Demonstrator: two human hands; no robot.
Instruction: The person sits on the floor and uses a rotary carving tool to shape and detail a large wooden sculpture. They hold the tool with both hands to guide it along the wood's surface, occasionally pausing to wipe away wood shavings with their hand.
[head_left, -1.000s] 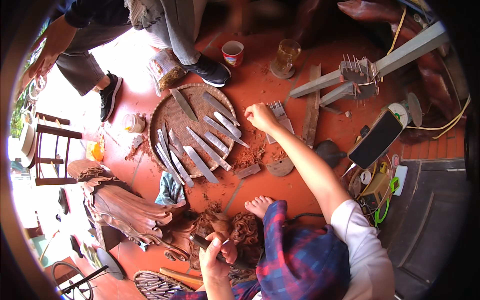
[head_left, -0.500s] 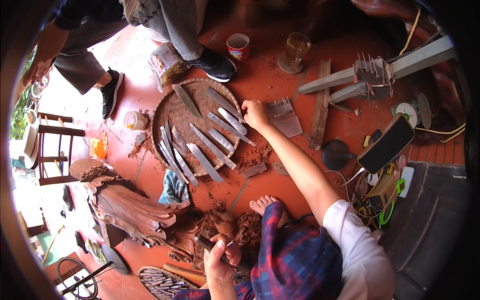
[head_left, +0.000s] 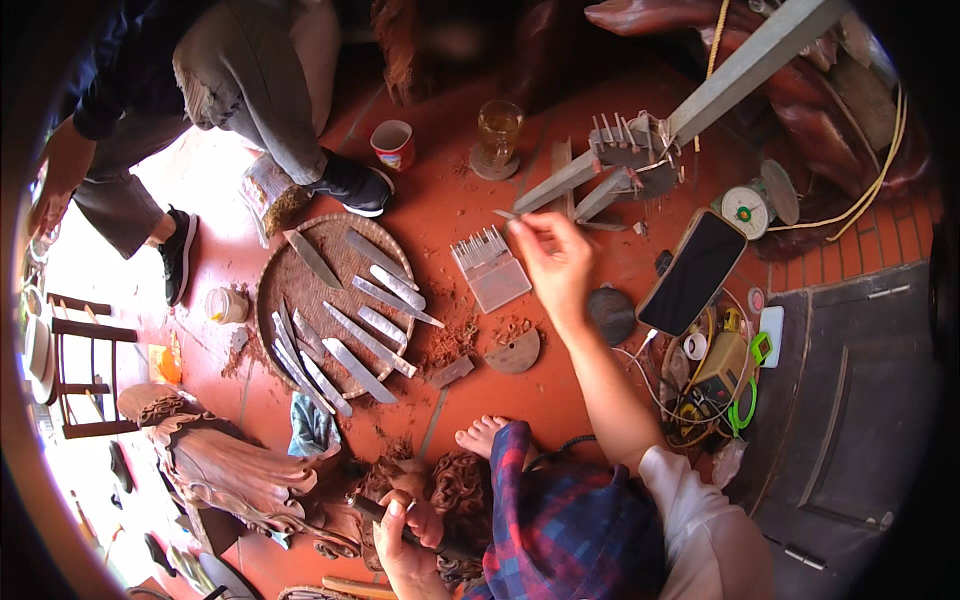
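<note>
My left hand [head_left: 400, 550] is closed around a black cylindrical handpiece [head_left: 366, 507], beside the dark carved wood [head_left: 455, 480] in front of me. My right hand [head_left: 552, 262] is raised to the right of an open case of slim metal bits [head_left: 490, 268]. Its thumb and fingers pinch a small thin bit [head_left: 505, 213], whose tip points left; its shape is too small to make out. Left of the case, several flat carving blades [head_left: 372, 338] lie on a round woven tray [head_left: 262, 300].
A carved robed wooden figure [head_left: 230, 455] lies at left. Someone's shoe [head_left: 352, 186] rests near the tray. A red-and-white cup [head_left: 392, 146] and glass mug [head_left: 498, 140] stand farther back. A phone [head_left: 692, 270] on a stand, metal bars [head_left: 690, 100] and a dial scale [head_left: 748, 210] are at right.
My right hand has moved from the tray's right edge to beyond the bit case, and a thin bit now shows in its fingers. My left hand keeps the handpiece. The whole view has shifted.
</note>
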